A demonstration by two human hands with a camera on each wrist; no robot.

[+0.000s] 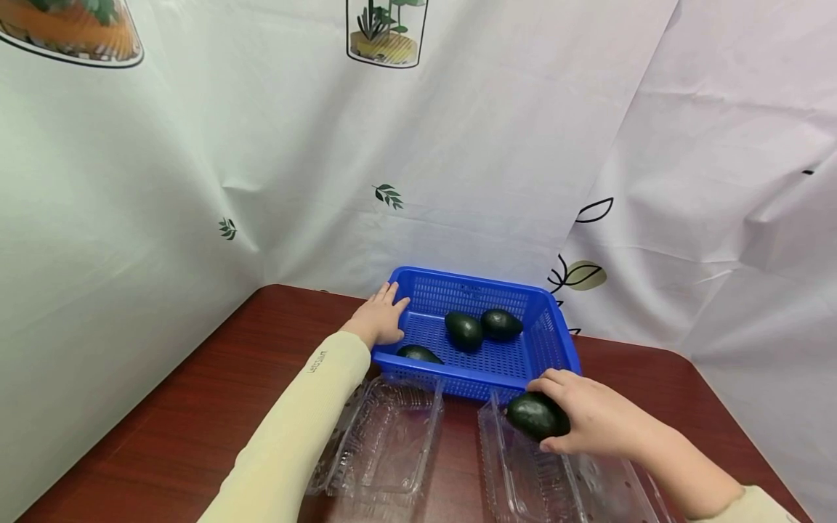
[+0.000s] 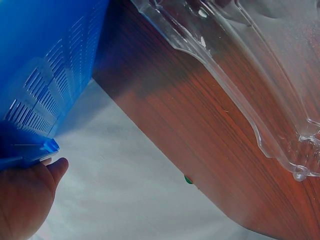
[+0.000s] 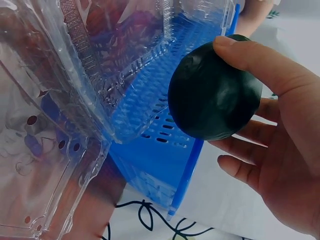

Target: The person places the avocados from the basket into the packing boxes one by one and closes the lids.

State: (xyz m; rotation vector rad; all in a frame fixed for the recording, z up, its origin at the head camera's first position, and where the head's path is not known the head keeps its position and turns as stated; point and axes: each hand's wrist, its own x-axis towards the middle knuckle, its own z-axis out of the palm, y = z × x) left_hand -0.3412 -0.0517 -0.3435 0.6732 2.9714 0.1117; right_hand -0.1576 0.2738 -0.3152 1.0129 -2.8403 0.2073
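My right hand grips a dark green avocado between thumb and fingers, above the near end of the blue basket and over a clear plastic clamshell. The right wrist view shows the avocado close, with the thumb on one side and the fingers behind. My left hand rests on the left rim of the blue basket, fingers spread and mostly straight. Inside the basket lie three more avocados: two side by side, one avocado and another, and a third near the front left.
Another clear clamshell sits open on the reddish-brown table, left of the first, partly behind my left sleeve. White printed cloth hangs behind the table and along its sides.
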